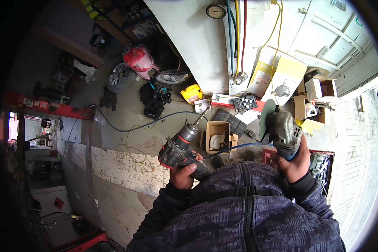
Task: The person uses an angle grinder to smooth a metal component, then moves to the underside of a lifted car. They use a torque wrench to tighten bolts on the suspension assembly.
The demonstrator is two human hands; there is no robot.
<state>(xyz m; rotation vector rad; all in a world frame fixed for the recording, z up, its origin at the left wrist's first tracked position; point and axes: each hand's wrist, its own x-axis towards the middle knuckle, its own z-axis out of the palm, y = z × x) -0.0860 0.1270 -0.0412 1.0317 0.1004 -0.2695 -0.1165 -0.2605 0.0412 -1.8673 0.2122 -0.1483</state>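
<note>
At far left in a cluttered workshop, a car wheel (121, 78) lies on the floor near a red-wrapped bundle (138, 59). Nearer, the worker's left hand (182, 176) grips the handle of a black-and-red power drill (176, 148), its bit (202, 117) pointing away and slightly right, apart from any surface. Between the tools and below them, an open cardboard box (216, 127) sits on the floor, with a yellow container (192, 93) farther off to its left. To the right, the right hand (296, 164) is wrapped around the body of an angle grinder (286, 133), whose green disc (267, 119) stands on its left side, well apart from the drill. The step in hand appears to be holding both tools up; the next move would call for a firm grip and a disc kept clear of the jacket (222, 206).
</note>
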